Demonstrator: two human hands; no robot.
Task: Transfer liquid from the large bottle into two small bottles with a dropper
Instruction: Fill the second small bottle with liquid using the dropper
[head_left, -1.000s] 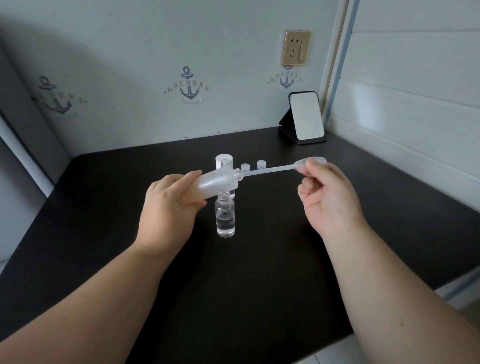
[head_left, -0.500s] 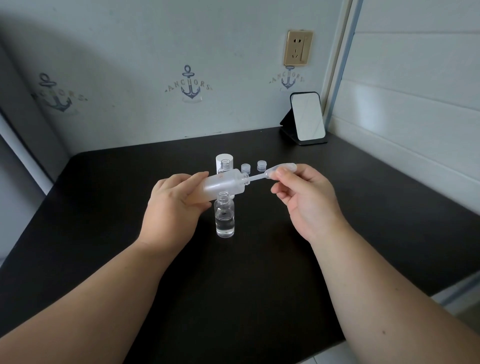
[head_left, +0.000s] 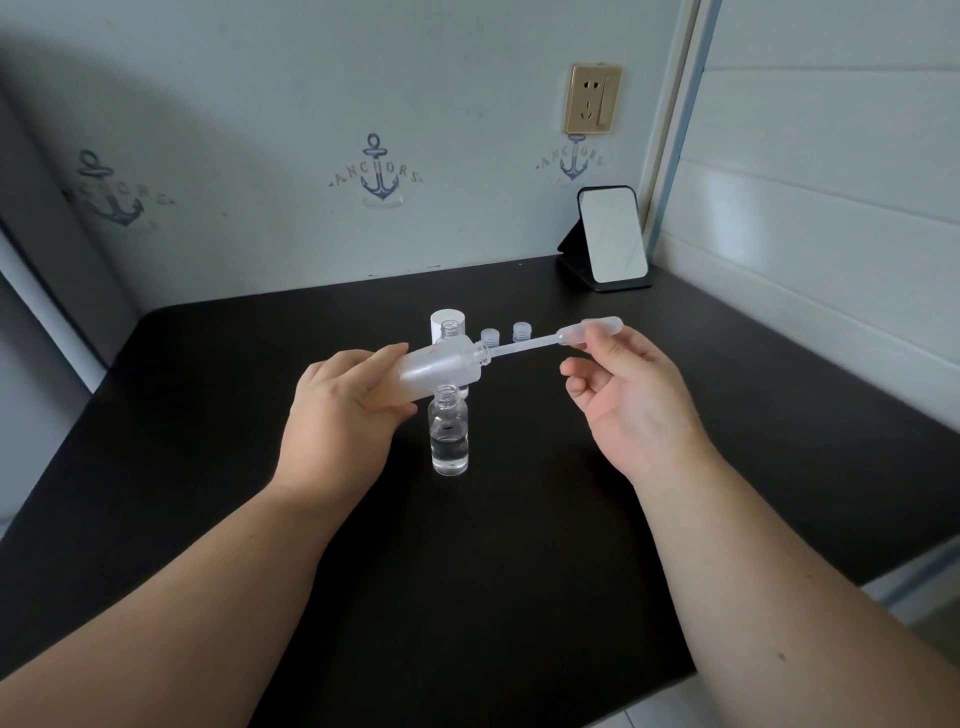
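My left hand (head_left: 340, 415) grips the large frosted bottle (head_left: 441, 366), tilted almost flat with its neck pointing right. A clear plastic dropper (head_left: 550, 340) has its thin stem inside that neck. My right hand (head_left: 631, 395) pinches the dropper's bulb (head_left: 597, 328) between thumb and forefinger. Below the large bottle stands one small glass bottle (head_left: 449, 441), uncapped, with clear liquid in its lower part. A second small bottle (head_left: 450, 328) stands behind, mostly hidden by the large bottle.
A white cap (head_left: 447, 318) and two small clear caps (head_left: 489, 336) (head_left: 522, 330) sit behind the bottles on the black table (head_left: 467, 571). A small standing mirror (head_left: 612, 239) is at the back right corner. Walls close the back and right sides.
The dropper was pushed deep into the large bottle half a second ago; my right hand has since drawn it back out to the right, leaving only the stem's end in the neck.
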